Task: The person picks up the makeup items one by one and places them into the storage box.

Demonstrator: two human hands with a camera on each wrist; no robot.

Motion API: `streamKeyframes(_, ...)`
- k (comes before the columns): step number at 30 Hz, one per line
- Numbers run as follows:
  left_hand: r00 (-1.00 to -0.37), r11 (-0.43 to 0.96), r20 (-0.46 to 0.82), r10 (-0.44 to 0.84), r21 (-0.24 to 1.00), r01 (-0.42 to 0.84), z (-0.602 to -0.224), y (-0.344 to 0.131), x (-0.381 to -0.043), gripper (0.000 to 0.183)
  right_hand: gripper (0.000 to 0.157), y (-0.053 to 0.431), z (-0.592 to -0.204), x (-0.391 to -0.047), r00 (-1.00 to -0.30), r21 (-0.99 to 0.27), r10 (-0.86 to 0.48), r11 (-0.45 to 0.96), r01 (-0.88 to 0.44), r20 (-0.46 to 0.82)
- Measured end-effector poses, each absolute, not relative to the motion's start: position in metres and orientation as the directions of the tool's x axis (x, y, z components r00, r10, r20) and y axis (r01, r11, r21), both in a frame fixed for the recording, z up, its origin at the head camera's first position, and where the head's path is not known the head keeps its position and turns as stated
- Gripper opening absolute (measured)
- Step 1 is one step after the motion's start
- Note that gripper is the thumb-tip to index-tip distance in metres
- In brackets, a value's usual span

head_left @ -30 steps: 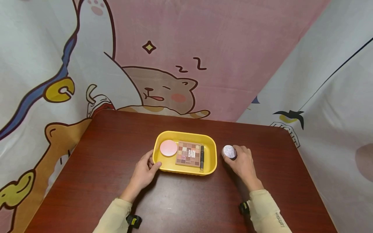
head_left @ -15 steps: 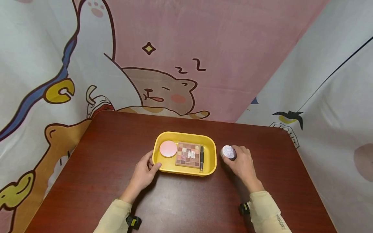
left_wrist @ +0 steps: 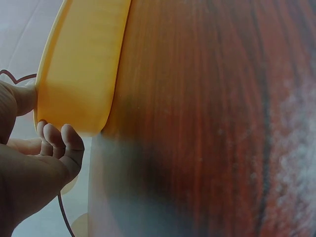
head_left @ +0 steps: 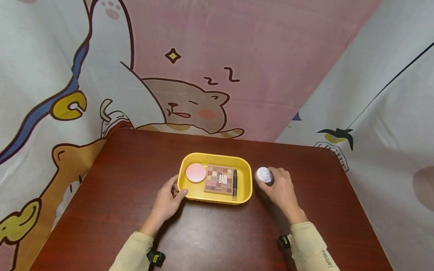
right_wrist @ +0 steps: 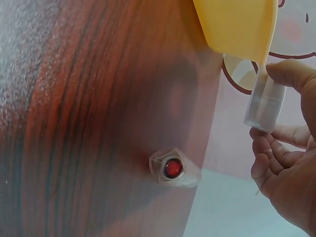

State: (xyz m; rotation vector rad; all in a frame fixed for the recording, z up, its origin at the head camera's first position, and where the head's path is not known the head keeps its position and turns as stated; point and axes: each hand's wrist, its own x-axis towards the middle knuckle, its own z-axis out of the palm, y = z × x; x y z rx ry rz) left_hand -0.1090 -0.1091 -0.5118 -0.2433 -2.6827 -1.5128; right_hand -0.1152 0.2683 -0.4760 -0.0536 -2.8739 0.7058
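Tabletop [head_left: 207, 241]: one tray [head_left: 243, 184] (one palette [head_left: 219, 180])

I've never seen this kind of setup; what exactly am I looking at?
There is no machine here: a person works bare-handed. The widest view comes from a head-worn camera looking forward and down; the other two come from a camera on each wrist. On the brown table sits a yellow tray holding a round pink compact, an eyeshadow palette marked BACK and a dark pen-like stick. The left hand grips the tray's end. The right hand holds a small cylindrical container beside the tray. The right wrist view also shows a small red-centred item on the table.
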Motion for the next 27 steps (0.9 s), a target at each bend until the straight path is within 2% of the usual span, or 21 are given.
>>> streamKeyframes(18,-0.986,0.495,0.122,0.11,0.854,0.161,-0.511,-0.109,-0.108,0.058,0.062,0.259,-0.469,-0.114,-0.989,-0.464,0.066,0.886,-0.005,0.135)
streamKeyframes(27,-0.987,0.496,0.119,0.108,0.854,0.157,-0.51,-0.108,-0.109,0.057,0.061,0.253,-0.463,-0.113,-0.986,-0.476,0.042,0.878,-0.04,0.16)
